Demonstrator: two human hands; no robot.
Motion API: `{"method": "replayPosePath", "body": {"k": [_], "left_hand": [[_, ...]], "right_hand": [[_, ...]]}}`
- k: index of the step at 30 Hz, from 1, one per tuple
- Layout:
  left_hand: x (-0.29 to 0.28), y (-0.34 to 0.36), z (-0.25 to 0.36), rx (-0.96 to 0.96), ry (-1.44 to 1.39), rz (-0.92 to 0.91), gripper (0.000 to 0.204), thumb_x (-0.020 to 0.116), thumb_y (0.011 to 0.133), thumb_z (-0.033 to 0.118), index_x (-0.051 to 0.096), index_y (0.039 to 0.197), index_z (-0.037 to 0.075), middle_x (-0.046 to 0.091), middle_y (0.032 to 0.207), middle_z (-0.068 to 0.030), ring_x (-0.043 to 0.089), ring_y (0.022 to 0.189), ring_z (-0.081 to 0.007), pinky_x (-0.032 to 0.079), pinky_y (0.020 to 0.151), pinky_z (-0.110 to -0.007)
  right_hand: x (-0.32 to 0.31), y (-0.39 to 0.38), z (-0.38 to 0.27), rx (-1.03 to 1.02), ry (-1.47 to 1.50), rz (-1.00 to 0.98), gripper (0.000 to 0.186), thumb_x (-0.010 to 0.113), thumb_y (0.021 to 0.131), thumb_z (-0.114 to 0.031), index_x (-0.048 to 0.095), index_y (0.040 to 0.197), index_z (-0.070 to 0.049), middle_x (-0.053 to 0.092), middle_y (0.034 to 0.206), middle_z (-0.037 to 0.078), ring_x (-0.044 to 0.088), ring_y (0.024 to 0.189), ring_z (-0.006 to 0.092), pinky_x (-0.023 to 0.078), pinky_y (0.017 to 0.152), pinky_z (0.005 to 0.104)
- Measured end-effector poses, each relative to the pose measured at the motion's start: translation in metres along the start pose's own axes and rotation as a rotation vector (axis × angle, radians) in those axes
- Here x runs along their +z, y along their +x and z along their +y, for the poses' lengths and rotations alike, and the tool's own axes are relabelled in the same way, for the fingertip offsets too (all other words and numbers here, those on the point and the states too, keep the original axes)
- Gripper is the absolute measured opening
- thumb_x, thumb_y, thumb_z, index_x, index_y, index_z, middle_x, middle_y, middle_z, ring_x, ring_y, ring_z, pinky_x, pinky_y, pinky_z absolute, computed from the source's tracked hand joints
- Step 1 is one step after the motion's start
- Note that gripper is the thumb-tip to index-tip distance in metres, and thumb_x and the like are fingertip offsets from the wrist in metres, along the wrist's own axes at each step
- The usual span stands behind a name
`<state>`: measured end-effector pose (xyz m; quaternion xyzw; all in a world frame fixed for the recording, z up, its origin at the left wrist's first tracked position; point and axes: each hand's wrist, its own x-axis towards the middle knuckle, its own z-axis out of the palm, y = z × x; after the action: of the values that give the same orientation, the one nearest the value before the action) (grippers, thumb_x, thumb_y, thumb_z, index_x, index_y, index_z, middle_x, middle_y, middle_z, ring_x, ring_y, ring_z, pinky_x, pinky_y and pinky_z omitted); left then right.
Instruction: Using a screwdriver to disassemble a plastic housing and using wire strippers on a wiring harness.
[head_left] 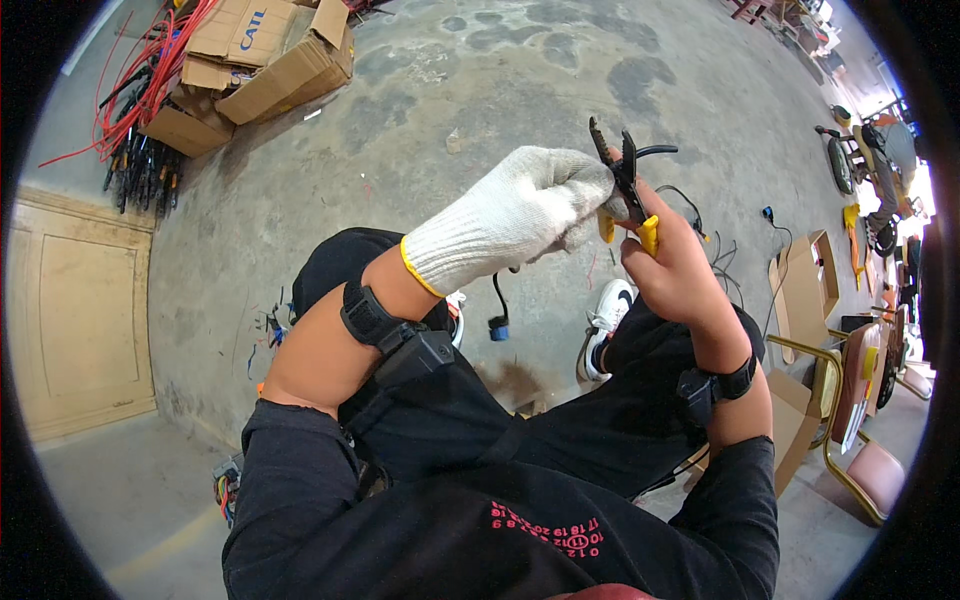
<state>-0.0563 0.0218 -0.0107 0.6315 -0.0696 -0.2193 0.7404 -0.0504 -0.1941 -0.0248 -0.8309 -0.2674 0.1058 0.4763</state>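
Note:
My left hand (540, 195), in a white knitted glove with a yellow cuff, is closed round a black cable. The cable's short end (657, 150) sticks out to the right behind the tool. Below the glove hangs a black lead with a blue connector (499, 328), seemingly the same cable. Bare and closed, my right hand (672, 262) grips wire strippers (624, 175) with black jaws and yellow handles. Their jaws point up and stand apart, right beside my gloved fingertips. Whether the jaws touch the cable is hard to tell.
Cardboard boxes (270, 55) and red wires (150, 90) lie at the far left, above a wooden panel (85, 310). Loose black cables (725, 262) lie on the concrete floor to the right. Chairs (878, 478), an open carton (810, 285) and a wheeled vehicle (870, 165) stand farther right.

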Motion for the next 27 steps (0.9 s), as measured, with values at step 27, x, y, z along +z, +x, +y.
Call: {"method": "replayPosePath", "body": {"k": [27], "left_hand": [[0.001, -0.009, 0.004, -0.104, -0.322, -0.103, 0.035, 0.050, 0.104, 0.033, 0.067, 0.105, 0.003, 0.051, 0.056, 0.0013, 0.039, 0.040, -0.0064, 0.025, 0.037, -0.023]], "right_hand": [[-0.001, 0.000, -0.006, -0.095, 0.053, -0.006, 0.060, 0.048, 0.077, 0.007, 0.045, 0.136, 0.006, 0.042, 0.152, 0.023, 0.048, 0.135, 0.0394, 0.038, 0.107, 0.0352]]}}
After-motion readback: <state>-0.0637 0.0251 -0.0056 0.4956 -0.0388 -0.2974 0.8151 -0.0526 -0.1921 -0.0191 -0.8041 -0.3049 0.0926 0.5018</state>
